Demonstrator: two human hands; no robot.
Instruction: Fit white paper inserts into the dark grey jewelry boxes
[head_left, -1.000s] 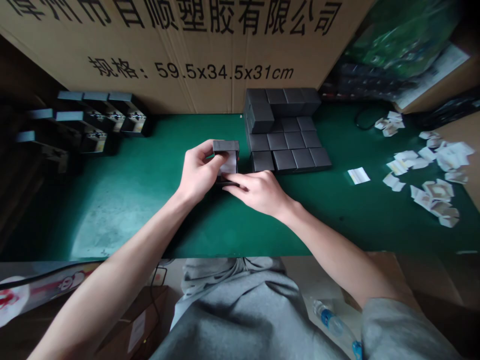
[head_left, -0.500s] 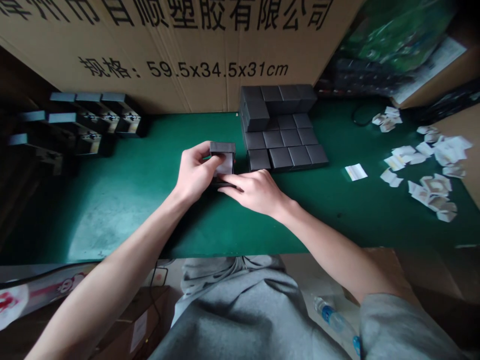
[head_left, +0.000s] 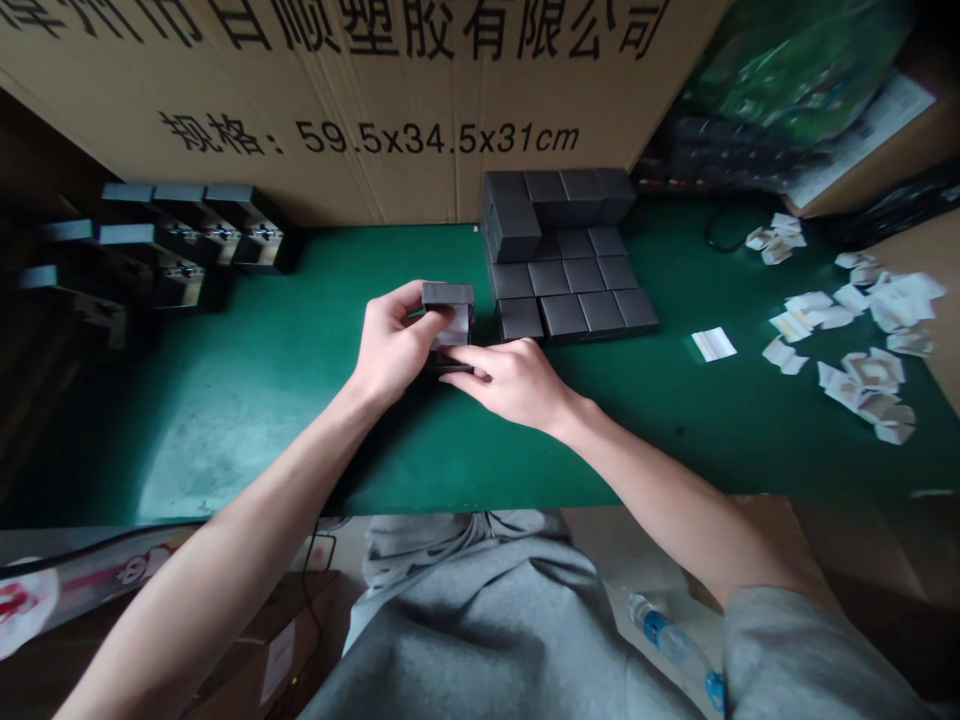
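Observation:
Near the middle of the green table, a small black box (head_left: pixel 448 294) stands with its lid raised, showing a pale lining. My left hand (head_left: pixel 397 340) is closed around its left side, the thumb pressing on the pale inside of the lid. From the right, my right hand (head_left: pixel 517 385) pinches the lower front part, its fingers over the near edge. What lies in the bottom of the box is hidden by the fingers. Just to the right of the box is a stacked block of closed black boxes (head_left: pixel 574 275).
Several open black boxes (head_left: pixel 199 225) stand at the left. Folded white paper pieces (head_left: pixel 870 370) lie scattered at the right, and a single white card (head_left: pixel 714 344) lies closer. A large cardboard carton (head_left: pixel 375 100) borders the back of the green table (head_left: pixel 247 420).
Both hands stay on the open box with almost no movement. The whole view has shifted very slightly.

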